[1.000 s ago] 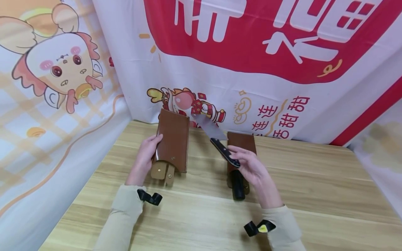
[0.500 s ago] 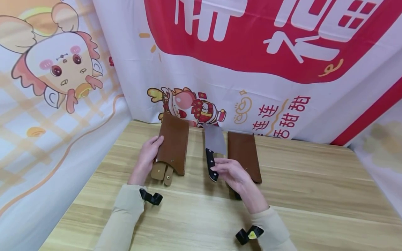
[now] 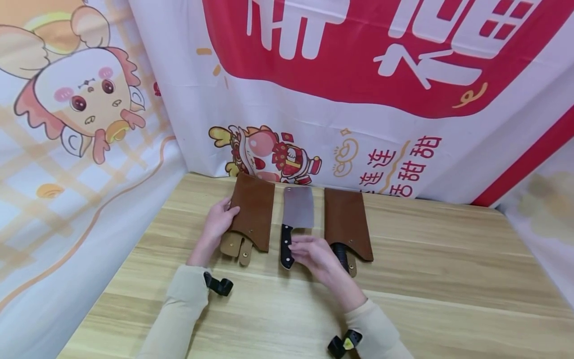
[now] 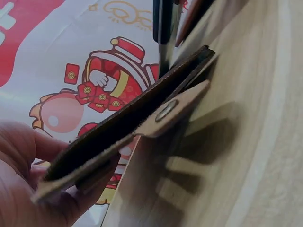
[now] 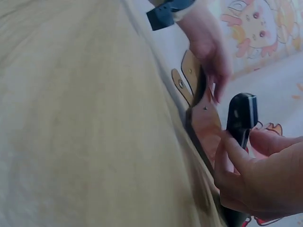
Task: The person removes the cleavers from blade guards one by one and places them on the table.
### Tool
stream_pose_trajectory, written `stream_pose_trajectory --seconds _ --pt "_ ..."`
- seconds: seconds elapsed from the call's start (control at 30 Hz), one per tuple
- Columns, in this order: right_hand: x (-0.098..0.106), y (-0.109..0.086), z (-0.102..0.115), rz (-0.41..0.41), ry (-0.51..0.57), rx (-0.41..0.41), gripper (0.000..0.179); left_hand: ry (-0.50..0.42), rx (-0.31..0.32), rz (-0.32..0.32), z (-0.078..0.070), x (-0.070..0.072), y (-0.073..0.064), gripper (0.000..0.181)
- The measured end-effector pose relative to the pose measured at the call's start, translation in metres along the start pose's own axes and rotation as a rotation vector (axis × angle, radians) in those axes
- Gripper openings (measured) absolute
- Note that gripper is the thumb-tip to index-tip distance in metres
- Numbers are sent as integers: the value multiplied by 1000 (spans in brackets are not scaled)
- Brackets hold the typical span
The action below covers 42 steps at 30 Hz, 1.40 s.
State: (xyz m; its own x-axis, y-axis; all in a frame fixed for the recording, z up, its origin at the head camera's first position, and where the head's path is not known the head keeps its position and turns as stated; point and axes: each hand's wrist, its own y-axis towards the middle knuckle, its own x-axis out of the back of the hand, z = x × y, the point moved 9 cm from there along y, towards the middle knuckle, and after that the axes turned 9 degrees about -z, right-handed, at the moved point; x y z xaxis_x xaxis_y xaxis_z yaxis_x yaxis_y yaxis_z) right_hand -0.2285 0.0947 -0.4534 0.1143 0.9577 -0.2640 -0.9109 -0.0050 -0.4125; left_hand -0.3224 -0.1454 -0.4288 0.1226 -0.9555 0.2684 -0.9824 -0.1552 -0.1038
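Note:
In the head view my left hand (image 3: 218, 222) grips the left edge of a brown leather knife sheath (image 3: 253, 207), whose tan straps hang at the near end. The left wrist view shows the sheath's mouth gaping and a snap on its strap (image 4: 165, 111). My right hand (image 3: 318, 257) pinches the black riveted handle (image 3: 286, 249) of a cleaver (image 3: 298, 207). Its broad blade points away from me, just right of the held sheath and apart from it. In the right wrist view the handle (image 5: 242, 113) sits between thumb and fingers.
To the cleaver's right, a second brown sheath (image 3: 345, 219) lies on the wooden table (image 3: 448, 269), a black handle (image 3: 342, 257) protruding from its near end. A printed cloth (image 3: 269, 94) hangs along the table's back edge.
My right hand has brought the cleaver left and down, turning its blade from a slant to straight ahead, between the two sheaths. The left sheath has come lower and slightly right.

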Motion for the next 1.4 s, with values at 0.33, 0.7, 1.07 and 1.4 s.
stream_pose_trajectory --seconds 0.33,0.7,1.07,1.4 --pt "1 -7 7 42 -160 26 35 153 -56 -53 -8 3 2 60" --pt "32 -26 59 101 -355 188 39 211 -154 -46 -31 -15 -4 53" --pt "91 -29 84 38 -276 195 39 182 -157 54 -59 -75 -23 50" --pt "126 -35 92 -40 -247 196 35 178 -233 111 -69 -131 -46 47"
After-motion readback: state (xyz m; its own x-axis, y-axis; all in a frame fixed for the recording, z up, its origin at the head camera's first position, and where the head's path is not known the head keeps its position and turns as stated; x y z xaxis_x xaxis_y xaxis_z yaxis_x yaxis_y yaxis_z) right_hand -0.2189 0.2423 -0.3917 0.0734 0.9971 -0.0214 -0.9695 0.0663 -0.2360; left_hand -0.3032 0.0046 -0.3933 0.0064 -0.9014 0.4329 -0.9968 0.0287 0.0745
